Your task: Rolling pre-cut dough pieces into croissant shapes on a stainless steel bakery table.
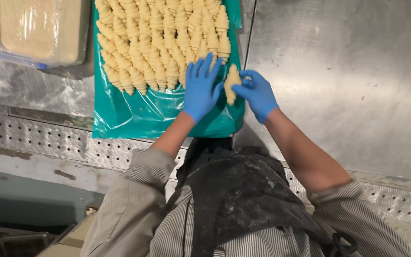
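The steel tabletop [348, 85] carries one teal plastic sheet [134, 114] packed with rows of raw shaped croissants [158, 43], some forty or more, too crowded to count exactly. One wrapped dough slab [39, 28] lies at the upper left. The left hand [200, 88] rests open, fingers spread, against the end of the rows. The right hand [258, 93] pinches one loose croissant [232, 83] at the sheet's right edge. It looks light, soft and easily dented; best held gently about its thicker middle.
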